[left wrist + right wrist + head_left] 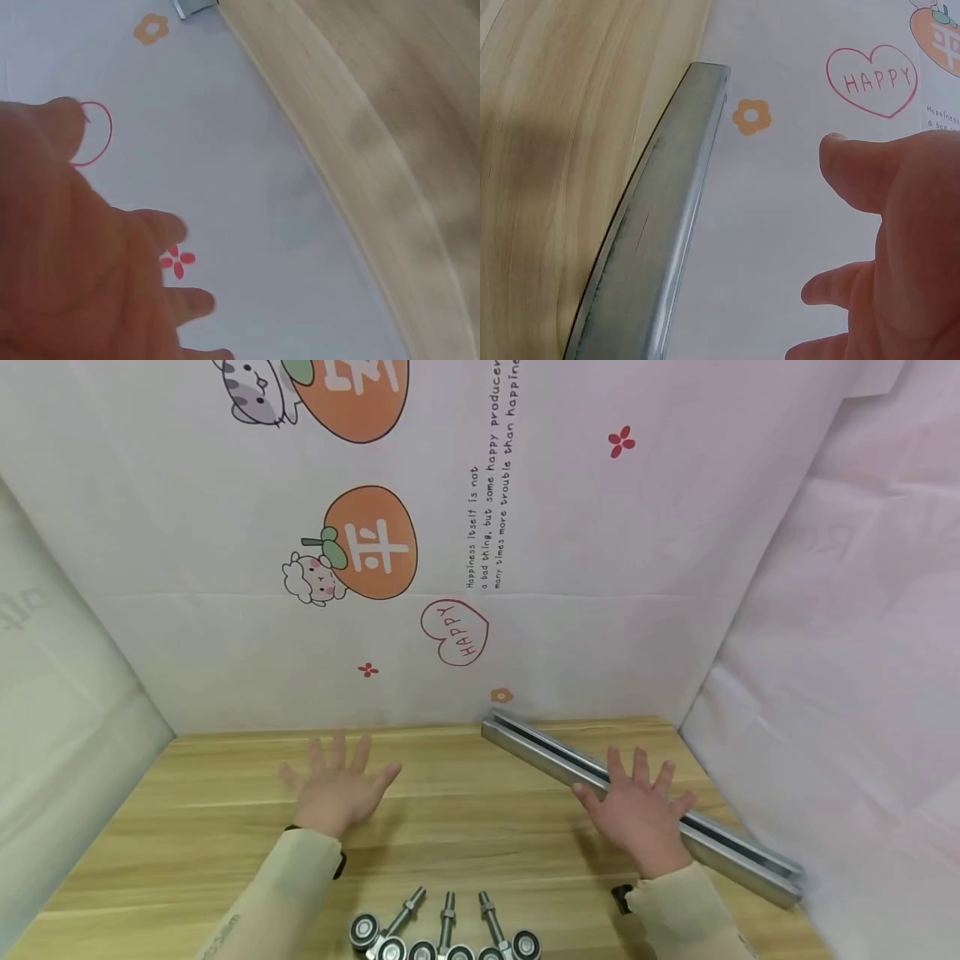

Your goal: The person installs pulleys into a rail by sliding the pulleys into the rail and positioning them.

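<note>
My left hand (339,789) is spread over the left side of the wooden table, fingers apart and holding nothing. My right hand (641,818) is also spread, and in the head view it overlaps a long metal channel rail (738,853). That rail lies slantwise on the right, its slot facing up and its far end near the back edge. In the right wrist view the rail (652,225) runs beside the splayed fingers. Several roller-wheel hangers with threaded bolts (447,920) sit at the near edge, between the forearms; their lower parts are cut off by the frame.
The wooden tabletop (450,810) ends at a white printed cloth (570,568) hanging along the back. More white cloth (840,693) closes off the right side, and another sheet (67,693) stands on the left. Dark bands circle both wrists.
</note>
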`<state>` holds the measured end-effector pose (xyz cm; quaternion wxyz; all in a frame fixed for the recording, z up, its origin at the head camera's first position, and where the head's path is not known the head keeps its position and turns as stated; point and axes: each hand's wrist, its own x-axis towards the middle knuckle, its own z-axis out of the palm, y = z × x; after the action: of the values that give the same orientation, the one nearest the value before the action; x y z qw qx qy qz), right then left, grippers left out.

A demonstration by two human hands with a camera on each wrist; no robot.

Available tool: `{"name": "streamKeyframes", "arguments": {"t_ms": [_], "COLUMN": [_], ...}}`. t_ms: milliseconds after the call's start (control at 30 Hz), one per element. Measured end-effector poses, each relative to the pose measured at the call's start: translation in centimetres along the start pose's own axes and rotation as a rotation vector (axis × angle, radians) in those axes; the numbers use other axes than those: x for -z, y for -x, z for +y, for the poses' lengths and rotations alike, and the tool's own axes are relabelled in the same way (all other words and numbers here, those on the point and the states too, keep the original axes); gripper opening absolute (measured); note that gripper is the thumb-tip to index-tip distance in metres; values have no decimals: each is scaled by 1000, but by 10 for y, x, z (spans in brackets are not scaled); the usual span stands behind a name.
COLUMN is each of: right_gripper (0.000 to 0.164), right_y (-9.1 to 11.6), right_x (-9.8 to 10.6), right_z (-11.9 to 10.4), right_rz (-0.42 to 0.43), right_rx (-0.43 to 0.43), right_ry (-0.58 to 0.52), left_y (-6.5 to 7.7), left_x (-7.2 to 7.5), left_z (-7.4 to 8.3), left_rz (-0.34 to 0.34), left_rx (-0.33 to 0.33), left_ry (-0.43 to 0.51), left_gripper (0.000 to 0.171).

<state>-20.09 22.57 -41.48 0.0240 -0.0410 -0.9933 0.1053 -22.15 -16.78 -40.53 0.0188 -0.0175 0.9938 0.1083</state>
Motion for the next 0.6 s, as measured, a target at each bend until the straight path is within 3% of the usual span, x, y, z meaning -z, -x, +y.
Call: {"name": "streamKeyframes", "arguments": {"t_ms": [200, 467, 600], "right_gripper": [103, 106, 109], "right_y": [1, 8, 13], "right_x": [7, 22, 28], "right_z": [14, 47, 64], "right_rz": [-30, -30, -79], "right_rx": [-40, -89, -142], "right_ry": [15, 14, -26], "left_y": [-23, -59, -74], "left_x": [2, -2, -6], "left_z": [14, 34, 40], "left_rz": [29, 27, 9], "left_rx": [-133, -417, -480], "left_ry": [30, 45, 58], "left_gripper": [88, 74, 70]}}
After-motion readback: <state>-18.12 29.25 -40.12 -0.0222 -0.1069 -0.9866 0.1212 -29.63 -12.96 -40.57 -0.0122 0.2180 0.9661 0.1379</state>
